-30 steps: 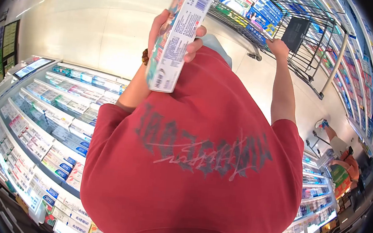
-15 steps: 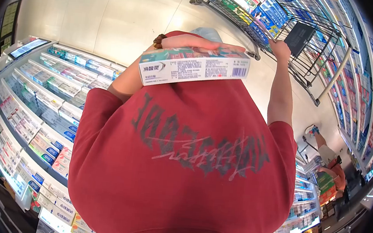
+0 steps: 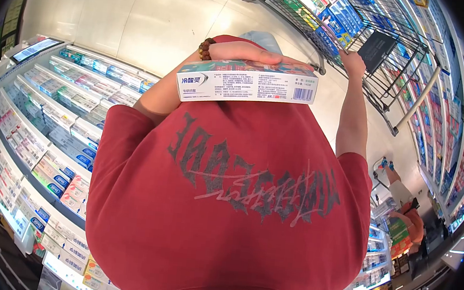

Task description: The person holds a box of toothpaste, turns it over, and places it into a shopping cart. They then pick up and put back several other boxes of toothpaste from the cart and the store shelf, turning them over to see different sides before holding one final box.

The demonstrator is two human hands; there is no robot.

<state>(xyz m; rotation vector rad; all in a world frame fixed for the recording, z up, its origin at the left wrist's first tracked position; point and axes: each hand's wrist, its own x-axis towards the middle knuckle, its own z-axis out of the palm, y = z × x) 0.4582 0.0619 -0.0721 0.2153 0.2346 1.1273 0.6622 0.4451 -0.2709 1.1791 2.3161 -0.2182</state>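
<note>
My left hand point(image 3: 245, 52), with a beaded bracelet point(image 3: 205, 49) at the wrist, holds a toothpaste box point(image 3: 248, 87) in front of my red shirt. The hand lies along the far side of the box, its thumb on top. The long white side, with printed text and a barcode, faces me; a strip of the colourful teal and red face shows above it. Out to the right, my right hand point(image 3: 353, 64) is closed on the edge of a shopping cart point(image 3: 395, 76), beside its black panel. Its fingertips are partly hidden.
Lit shelves point(image 3: 52, 113) with rows of boxes run along my left; more stocked shelves point(image 3: 445, 108) stand at right. Several colourful packages point(image 3: 339, 19) show in or behind the cart's wire. Another person point(image 3: 405, 215) is at the right, behind. Pale tiled floor point(image 3: 144, 16) lies ahead.
The toothpaste box has turned from a slant to nearly level and shifted slightly right, with my left hand still on it. My right hand stays on the cart; the view has shifted a little.
</note>
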